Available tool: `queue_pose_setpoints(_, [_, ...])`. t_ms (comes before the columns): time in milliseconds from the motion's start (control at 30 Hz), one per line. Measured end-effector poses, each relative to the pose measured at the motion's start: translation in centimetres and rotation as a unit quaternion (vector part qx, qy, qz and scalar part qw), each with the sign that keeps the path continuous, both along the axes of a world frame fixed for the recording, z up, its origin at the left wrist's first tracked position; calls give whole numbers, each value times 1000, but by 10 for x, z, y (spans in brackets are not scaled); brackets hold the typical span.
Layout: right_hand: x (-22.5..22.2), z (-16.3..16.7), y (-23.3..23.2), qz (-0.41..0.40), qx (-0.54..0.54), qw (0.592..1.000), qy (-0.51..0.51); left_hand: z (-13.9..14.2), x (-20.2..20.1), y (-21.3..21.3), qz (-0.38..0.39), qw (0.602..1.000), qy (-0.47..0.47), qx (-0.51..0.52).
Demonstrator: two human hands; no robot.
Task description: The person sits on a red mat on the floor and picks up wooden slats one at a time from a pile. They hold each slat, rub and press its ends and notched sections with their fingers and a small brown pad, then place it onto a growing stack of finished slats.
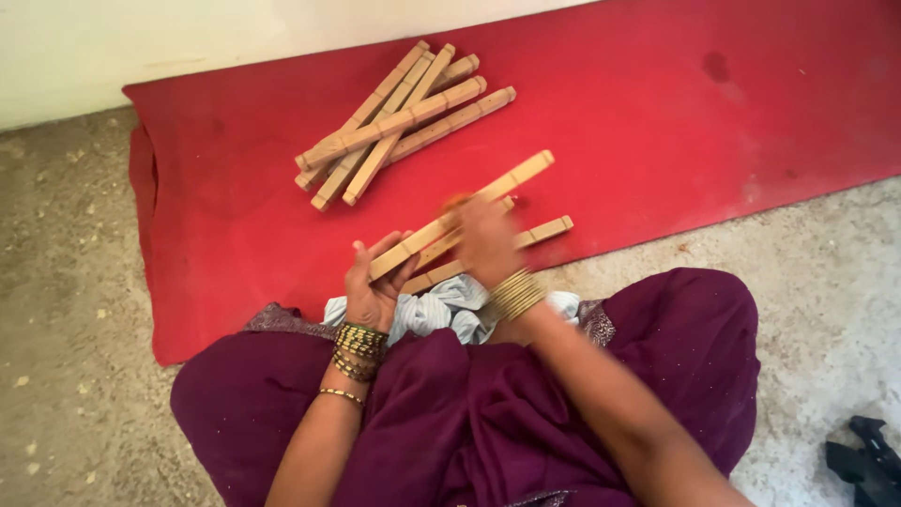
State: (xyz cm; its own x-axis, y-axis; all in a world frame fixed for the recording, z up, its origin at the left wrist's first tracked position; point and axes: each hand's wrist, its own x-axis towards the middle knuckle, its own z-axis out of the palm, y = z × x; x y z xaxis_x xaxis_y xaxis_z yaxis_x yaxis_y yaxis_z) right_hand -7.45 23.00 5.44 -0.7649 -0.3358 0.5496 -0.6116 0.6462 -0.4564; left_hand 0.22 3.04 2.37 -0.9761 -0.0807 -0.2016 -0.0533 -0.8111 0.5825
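Wooden stick point(460, 216), long axis slanting up-right, left hand point(374, 286) at lower end

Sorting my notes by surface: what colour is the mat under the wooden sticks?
Red, plain; the mat shows best in the head view.

- Soft, even daylight, bright overall; no glare.
- Shadows are faint, lying just under the pile of wooden sticks point(399, 117).
- The right hand point(486, 239) is smeared by motion blur.
- The picture looks slightly soft throughout.
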Motion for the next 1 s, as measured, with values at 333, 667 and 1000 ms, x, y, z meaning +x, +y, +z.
queue_pose_setpoints(333, [-20, 30, 6, -7, 27, 999, 20, -9, 0, -15, 9, 998, 6, 56])
queue_pose_setpoints(667, [-105, 11, 142, -11, -558, 750, -355, 21, -2, -10, -45, 998, 35, -21])
queue_pose_setpoints(1000, [-112, -14, 152, -35, -420, 850, -315, 28, -4, -26, -207, 974, -68, -70])
